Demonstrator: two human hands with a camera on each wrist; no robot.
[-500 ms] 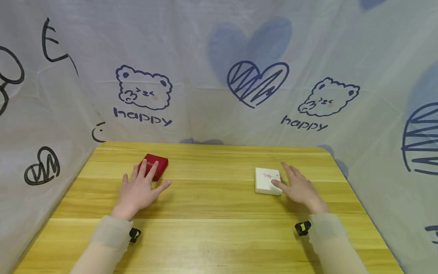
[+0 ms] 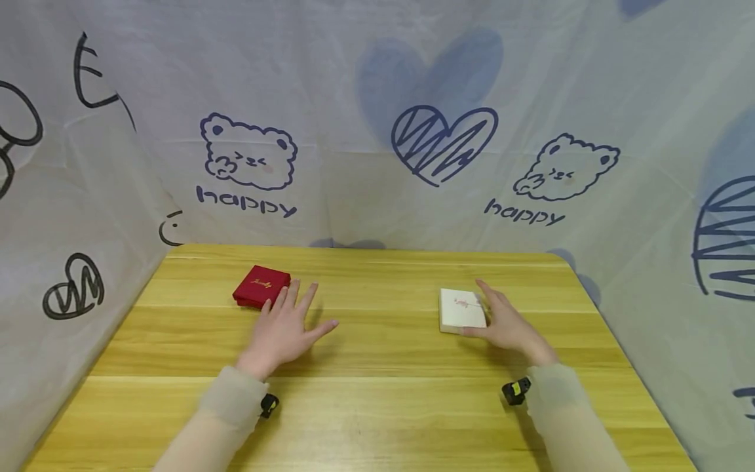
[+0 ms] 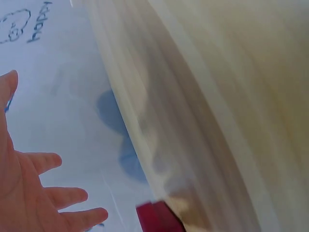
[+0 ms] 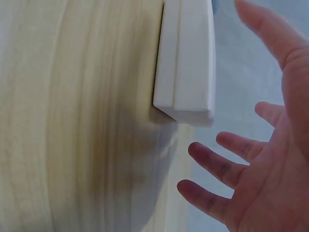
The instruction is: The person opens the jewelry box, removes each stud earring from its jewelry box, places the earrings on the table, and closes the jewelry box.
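Note:
A flat red jewelry box with gold lettering lies at the table's left. My left hand hovers just right of and in front of it, fingers spread and holding nothing. In the left wrist view a corner of the red box shows at the bottom, apart from the fingers. On the right side lies a white box with a pink print. Around its right side my right hand spreads thumb and fingers. The right wrist view shows a gap between the white box and the fingers.
The wooden table has its far edge against a pale curtain printed with bears and hearts. The curtain also runs along both sides. A small black device sits at each wrist.
My left hand has moved right, off the red box, uncovering more of its lid. My right hand has shifted slightly left, closer about the white box. Both boxes look unmoved.

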